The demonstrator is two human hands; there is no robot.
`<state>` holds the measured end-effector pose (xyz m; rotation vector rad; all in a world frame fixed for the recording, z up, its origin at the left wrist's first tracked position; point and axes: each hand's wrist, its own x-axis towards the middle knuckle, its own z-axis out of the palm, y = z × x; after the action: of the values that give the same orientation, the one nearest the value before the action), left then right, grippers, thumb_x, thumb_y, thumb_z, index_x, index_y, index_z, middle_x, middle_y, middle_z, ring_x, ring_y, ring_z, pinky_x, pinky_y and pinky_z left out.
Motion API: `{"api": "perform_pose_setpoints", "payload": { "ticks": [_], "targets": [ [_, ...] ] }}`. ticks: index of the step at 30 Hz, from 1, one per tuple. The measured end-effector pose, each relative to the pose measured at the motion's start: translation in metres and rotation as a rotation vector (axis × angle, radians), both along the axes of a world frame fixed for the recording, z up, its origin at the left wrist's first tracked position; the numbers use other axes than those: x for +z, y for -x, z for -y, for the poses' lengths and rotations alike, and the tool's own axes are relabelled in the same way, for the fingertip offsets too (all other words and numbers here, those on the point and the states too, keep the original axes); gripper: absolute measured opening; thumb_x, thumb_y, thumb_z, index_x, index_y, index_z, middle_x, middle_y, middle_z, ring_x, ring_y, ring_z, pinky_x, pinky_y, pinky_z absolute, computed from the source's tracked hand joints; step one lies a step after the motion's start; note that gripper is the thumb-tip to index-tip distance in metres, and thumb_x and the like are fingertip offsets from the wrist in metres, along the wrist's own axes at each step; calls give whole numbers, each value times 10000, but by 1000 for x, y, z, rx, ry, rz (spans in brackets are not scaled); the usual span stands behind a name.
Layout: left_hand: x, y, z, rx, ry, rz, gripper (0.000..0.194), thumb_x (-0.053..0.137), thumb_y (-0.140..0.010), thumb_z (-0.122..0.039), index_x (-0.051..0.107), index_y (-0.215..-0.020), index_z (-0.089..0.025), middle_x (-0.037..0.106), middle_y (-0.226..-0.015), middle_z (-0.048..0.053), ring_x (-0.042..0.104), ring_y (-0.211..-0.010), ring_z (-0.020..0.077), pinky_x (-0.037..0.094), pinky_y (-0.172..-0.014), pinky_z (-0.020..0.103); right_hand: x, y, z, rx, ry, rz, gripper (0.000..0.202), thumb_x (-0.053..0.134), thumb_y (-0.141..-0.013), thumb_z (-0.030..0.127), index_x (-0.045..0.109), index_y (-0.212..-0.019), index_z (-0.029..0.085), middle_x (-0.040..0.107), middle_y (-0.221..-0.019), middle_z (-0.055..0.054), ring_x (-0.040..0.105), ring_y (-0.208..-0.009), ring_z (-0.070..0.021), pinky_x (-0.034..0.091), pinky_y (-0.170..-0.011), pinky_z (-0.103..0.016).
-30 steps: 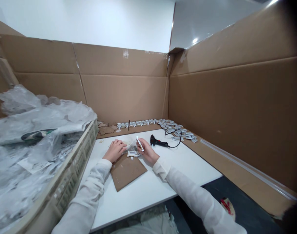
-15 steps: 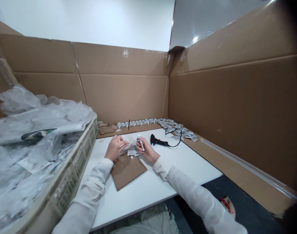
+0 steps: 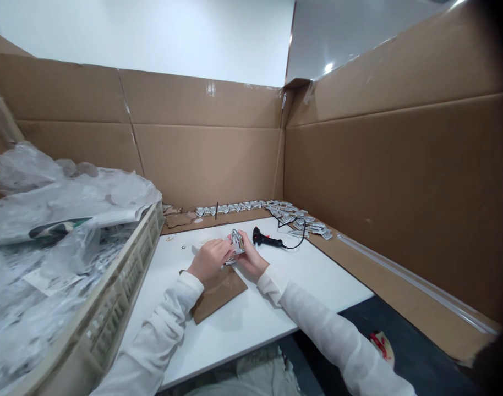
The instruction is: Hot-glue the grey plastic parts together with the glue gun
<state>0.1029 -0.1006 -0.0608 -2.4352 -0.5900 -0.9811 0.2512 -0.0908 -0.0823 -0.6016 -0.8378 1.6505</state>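
Note:
My right hand [image 3: 250, 257] holds a small silver and white piece [image 3: 237, 242] upright above the white table. Close against its left side is my left hand [image 3: 211, 258], fingers bent together at the piece; whether they grip anything is hidden. A brown board [image 3: 219, 296] lies below my hands, partly covered by the left one. Another silver-white part [image 3: 230, 262] shows just under the held piece. To the right of my right hand lies a black glue gun [image 3: 268, 240] with its cord.
On the left stands a crate [image 3: 111, 308] heaped with plastic bags [image 3: 74, 192]. Along the back runs a row of small pieces [image 3: 235, 207], with a pile [image 3: 313, 225] at the right. Cardboard walls [image 3: 210, 159] surround the white table [image 3: 317, 280].
My left hand has moved right to meet the piece in my right hand. That piece has turned so its broad face shows. A small dark ring is now visible on the table.

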Motion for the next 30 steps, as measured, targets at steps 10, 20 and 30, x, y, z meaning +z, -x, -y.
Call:
{"api": "perform_pose_setpoints", "payload": {
  "ticks": [10, 20, 30],
  "targets": [
    [4, 1, 5, 96, -135, -77, 143, 483, -892, -162, 581, -789, -167, 605, -806, 49, 503, -783, 203, 389, -705, 332, 5, 7, 3, 1, 66, -43, 274, 525, -830, 418, 609, -830, 158, 604, -658, 27, 496, -537, -81, 378, -509, -181],
    [6, 0, 7, 168, -107, -139, 186, 460, -898, -158, 607, -785, -180, 622, -881, 75, 495, -821, 223, 393, -739, 374, 1, 8, 0, -17, 66, -28, 294, 568, -802, 457, 595, -809, 165, 607, -660, 16, 521, -537, -91, 408, -506, -194],
    [9, -6, 10, 223, 28, -98, 182, 483, -902, -199, 599, -765, -169, 600, -856, 65, 483, -859, 225, 387, -754, 363, 2, 6, 1, -9, -5, 3, 303, 744, -627, 293, 551, -828, 175, 610, -712, 31, 551, -578, -100, 425, -505, -197]
  ]
}}
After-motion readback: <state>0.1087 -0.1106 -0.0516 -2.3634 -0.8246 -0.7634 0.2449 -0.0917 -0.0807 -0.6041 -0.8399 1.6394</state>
